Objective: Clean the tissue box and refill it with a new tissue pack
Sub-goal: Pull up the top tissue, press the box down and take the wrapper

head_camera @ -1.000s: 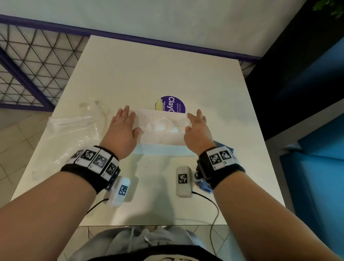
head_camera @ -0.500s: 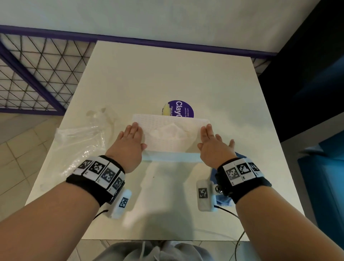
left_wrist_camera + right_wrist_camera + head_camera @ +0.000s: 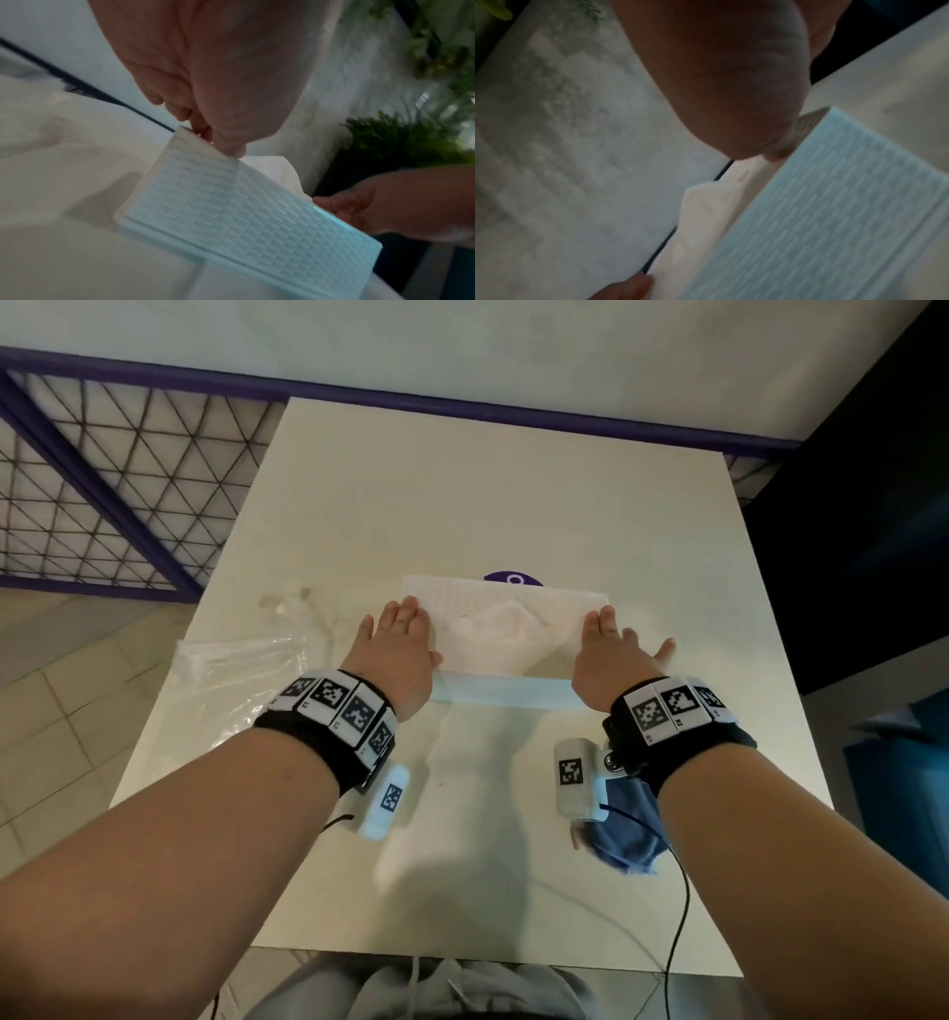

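Observation:
A white woven-pattern tissue box (image 3: 477, 608) stands on the cream table (image 3: 462, 480), with a white tissue (image 3: 500, 629) sticking up from its top slot. My left hand (image 3: 398, 639) lies flat against the box's left end, fingers straight. Flat against the right end is my right hand (image 3: 611, 654), its thumb spread outward. In the left wrist view the thumb touches the box (image 3: 231, 213) at its upper edge and the tissue (image 3: 272, 168) rises behind. The right wrist view is dim and blurred, showing the box (image 3: 834, 203) and tissue (image 3: 706, 213).
A crumpled clear plastic wrapper (image 3: 231, 675) lies on the table's left side. Under my right wrist sits a blue cloth (image 3: 626, 834). A purple round label (image 3: 513, 578) peeks out behind the box. A purple metal grid fence (image 3: 102, 495) stands at left.
Both hands have slid from the box's top onto its two ends. The box now hides most of the purple label behind it. My right thumb has spread outward.

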`<state>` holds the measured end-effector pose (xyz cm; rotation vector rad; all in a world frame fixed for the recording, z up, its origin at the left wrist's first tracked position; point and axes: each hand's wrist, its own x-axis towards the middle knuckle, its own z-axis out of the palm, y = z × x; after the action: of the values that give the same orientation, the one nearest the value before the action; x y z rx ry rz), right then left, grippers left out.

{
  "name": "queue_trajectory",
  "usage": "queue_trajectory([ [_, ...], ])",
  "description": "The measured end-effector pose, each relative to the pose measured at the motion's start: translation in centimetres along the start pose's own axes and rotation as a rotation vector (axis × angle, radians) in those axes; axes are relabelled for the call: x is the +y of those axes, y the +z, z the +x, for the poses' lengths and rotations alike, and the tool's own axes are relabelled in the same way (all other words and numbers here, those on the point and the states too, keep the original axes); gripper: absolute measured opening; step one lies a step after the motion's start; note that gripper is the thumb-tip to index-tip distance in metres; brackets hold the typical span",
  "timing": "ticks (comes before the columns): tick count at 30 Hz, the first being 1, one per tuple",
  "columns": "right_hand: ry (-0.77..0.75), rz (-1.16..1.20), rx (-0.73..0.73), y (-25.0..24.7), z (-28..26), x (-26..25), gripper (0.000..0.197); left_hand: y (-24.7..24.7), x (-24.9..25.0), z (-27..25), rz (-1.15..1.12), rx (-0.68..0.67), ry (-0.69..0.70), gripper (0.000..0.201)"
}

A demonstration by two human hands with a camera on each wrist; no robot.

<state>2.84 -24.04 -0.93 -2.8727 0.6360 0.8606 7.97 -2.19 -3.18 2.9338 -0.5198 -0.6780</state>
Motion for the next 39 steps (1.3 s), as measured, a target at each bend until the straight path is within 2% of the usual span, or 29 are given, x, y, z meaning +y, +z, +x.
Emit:
queue_trajectory([
  [2,-0.022,0.044,0.127,0.0,-1.1,-1.4,0.071,0.1,-1.1,-1.0,-0.056,0.126,-0.038,0.059],
  [4,-0.175,0.182,0.279,0.0,-2.9,-3.7,0.068,-0.1,-3.3,-2.2,-0.137,0.265,-0.133,0.058],
  [6,-0.37,0.317,0.329,0.2,-4.6,-6.7,0.054,-0.3,-6.3,-3.4,-0.167,0.374,-0.268,0.056],
  [8,-0.516,0.367,0.283,1.1,-5.7,-10.2,0.04,0.0,-9.9,-4.5,-0.197,0.465,-0.433,0.058],
  [10,-0.589,0.367,0.179,2.7,-6.1,-13.6,0.038,0.7,-12.8,-5.8,-0.281,0.491,-0.626,0.07],
  [13,-0.551,0.385,-0.063,4.9,-5.5,-17.9,0.056,2.3,-15.9,-7.7,-0.492,0.379,-0.889,0.091],
  [15,-0.459,0.469,-0.172,6.0,-4.8,-19.9,0.068,3.6,-17.4,-8.6,-0.568,0.291,-0.949,0.089],
  [16,-0.405,0.573,-0.236,6.4,-4.5,-20.7,0.067,4.1,-18.0,-9.0,-0.608,0.267,-0.936,0.083],
  [18,-0.283,0.886,-0.397,7.1,-4.2,-21.5,0.047,5.3,-19.0,-9.7,-0.66,0.246,-0.88,0.068],
  [20,-0.215,1.077,-0.458,7.6,-4.0,-21.9,0.031,6.1,-19.5,-10.4,-0.753,0.259,-0.822,0.053],
  [23,-0.183,1.134,-0.48,7.8,-4.0,-21.9,0.033,6.7,-19.0,-10.8,-1.052,0.372,-0.719,0.029],
  [27,-0.228,1.224,-0.524,7.5,-4.0,-22.0,0.053,5.9,-18.0,-11.3,-1.231,0.472,-0.612,0.018],
  [29,-0.264,1.311,-0.527,7.4,-3.8,-21.8,0.036,5.5,-17.6,-11.3,-1.352,0.445,-0.575,0.021],
  [30,-0.274,1.348,-0.534,7.2,-3.7,-21.5,0.023,5.2,-17.4,-11.4,-1.451,0.388,-0.58,0.024],
  [32,-0.292,1.387,-0.542,6.9,-3.7,-21.0,0.016,4.7,-17.1,-11.5,-1.635,0.231,-0.612,0.037],
  [33,-0.302,1.391,-0.535,6.8,-3.6,-20.7,0.016,4.5,-16.9,-11.5,-1.668,0.182,-0.599,0.041],
  [35,-0.328,1.378,-0.518,6.4,-3.7,-20.3,0.014,4.3,-16.5,-11.3,-1.636,0.179,-0.527,0.037],
  [39,-0.351,1.39,-0.486,5.8,-3.7,-19.4,0.005,3.7,-15.5,-10.8,-1.547,0.242,-0.451,0.004],
])
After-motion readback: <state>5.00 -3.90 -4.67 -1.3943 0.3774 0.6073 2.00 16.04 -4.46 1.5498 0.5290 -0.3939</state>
